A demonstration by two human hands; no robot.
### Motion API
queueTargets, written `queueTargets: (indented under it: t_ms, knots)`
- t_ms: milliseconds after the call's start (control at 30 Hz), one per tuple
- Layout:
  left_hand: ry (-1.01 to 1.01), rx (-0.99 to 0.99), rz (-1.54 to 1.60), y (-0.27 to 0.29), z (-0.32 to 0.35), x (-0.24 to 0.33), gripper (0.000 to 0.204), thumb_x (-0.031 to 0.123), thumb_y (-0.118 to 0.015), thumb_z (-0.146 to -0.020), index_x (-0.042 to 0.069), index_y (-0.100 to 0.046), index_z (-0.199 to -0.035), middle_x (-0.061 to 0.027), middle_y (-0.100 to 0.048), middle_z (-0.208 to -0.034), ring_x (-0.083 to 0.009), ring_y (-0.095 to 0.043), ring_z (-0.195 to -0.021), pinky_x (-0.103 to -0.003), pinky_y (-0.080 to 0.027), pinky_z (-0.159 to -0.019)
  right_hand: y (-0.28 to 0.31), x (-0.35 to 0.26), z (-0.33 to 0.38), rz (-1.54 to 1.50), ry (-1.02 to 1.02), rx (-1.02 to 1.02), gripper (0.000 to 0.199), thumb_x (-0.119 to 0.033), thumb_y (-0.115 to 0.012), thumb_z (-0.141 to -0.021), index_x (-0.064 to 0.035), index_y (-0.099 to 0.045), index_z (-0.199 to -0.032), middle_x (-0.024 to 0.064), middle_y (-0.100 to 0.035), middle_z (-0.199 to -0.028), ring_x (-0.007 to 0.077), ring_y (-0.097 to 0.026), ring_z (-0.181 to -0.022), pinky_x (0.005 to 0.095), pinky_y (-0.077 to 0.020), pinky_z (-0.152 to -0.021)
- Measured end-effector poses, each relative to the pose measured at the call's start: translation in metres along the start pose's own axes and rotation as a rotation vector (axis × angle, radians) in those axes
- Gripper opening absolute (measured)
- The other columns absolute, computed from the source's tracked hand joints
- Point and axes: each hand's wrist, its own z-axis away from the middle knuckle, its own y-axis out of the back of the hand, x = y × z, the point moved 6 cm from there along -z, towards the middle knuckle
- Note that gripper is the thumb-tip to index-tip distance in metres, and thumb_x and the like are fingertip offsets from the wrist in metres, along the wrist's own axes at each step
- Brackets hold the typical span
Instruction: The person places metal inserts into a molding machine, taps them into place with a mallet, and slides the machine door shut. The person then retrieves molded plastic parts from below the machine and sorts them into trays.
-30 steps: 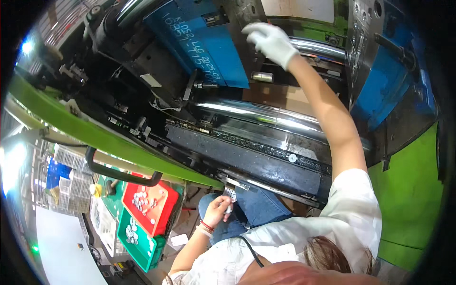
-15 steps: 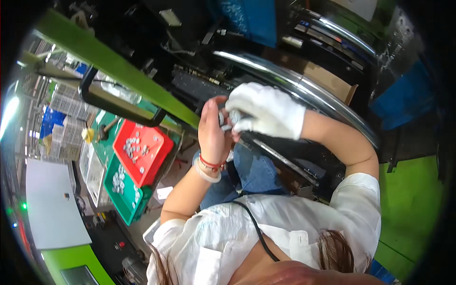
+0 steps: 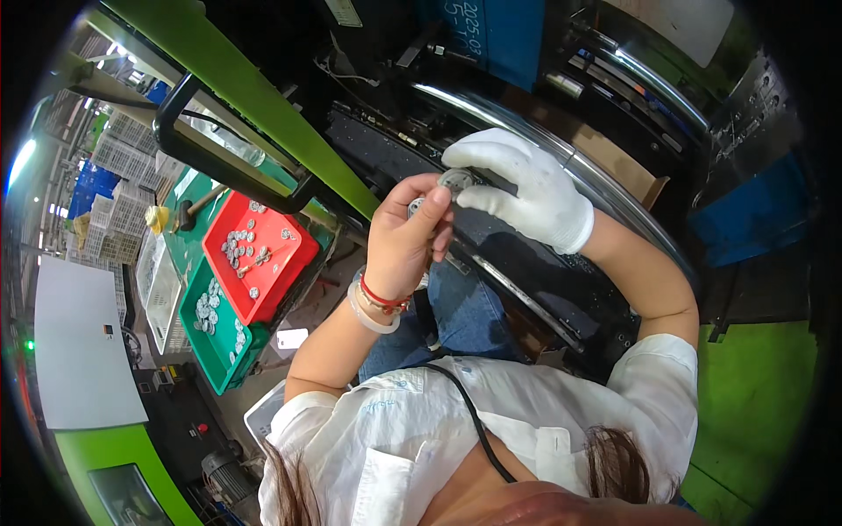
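Above my lap my bare left hand (image 3: pixel 405 230), with a red string and a pale bangle at the wrist, is closed on small metal parts. Its thumb presses against a round grey metal disc (image 3: pixel 455 181) with holes in its face. Another small round metal piece (image 3: pixel 415 207) shows between the left fingers. My right hand (image 3: pixel 529 190), in a white knitted glove, curls its fingertips and thumb around the opposite edge of the same disc. The palm side of the left hand is hidden, so other pieces in it cannot be made out.
To the left, a red tray (image 3: pixel 292 254) and a green tray (image 3: pixel 226 379) hold several metal discs. A hammer (image 3: pixel 195 209) lies on the green table. A green machine bar (image 3: pixel 289 145) slants past my left hand. Beyond my right hand curves a chrome tube (image 3: pixel 605 186).
My hands have drawn slightly apart. The gloved right hand has moved a little right and turned, and the disc is now plainly visible between both hands.
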Motion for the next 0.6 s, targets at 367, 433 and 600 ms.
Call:
queueTargets:
  t_ms: [367,433,600]
  knots:
    - [-0.248,0.170,-0.344,0.004,0.001,0.012,0.024,0.017,-0.071,-0.086,0.004,-0.057,-0.100,-0.0017,-0.058,-0.077,-0.0046,-0.049,-0.052,-0.019,-0.040,-0.045,-0.006,-0.022,0.003,0.413,0.274,0.195,0.043,-0.008,-0.075,-0.069,-0.0058,-0.061,-0.110,0.0099,-0.064,-0.103,0.0272,-0.064,-0.091,0.0353,-0.0519,-0.079]
    - [-0.264,0.142,-0.300,0.002,0.001,0.012,0.024,0.019,-0.069,-0.087,0.004,-0.057,-0.101,-0.0021,-0.057,-0.078,-0.0053,-0.049,-0.052,-0.019,-0.039,-0.045,-0.008,-0.019,0.003,0.395,0.249,0.191,0.045,-0.007,-0.075,-0.068,-0.0055,-0.061,-0.111,0.0102,-0.064,-0.103,0.0270,-0.064,-0.091,0.0353,-0.0521,-0.079]
    - [-0.053,0.043,0.028,-0.003,-0.003,0.005,0.029,0.034,-0.053,-0.097,0.005,-0.055,-0.101,-0.0021,-0.052,-0.076,-0.0087,-0.044,-0.051,-0.022,-0.035,-0.042,-0.001,0.001,-0.005,-0.068,0.041,0.069,0.042,-0.020,-0.069,-0.083,-0.0033,-0.057,-0.119,0.0130,-0.062,-0.111,0.0264,-0.062,-0.099,0.0330,-0.0490,-0.087]
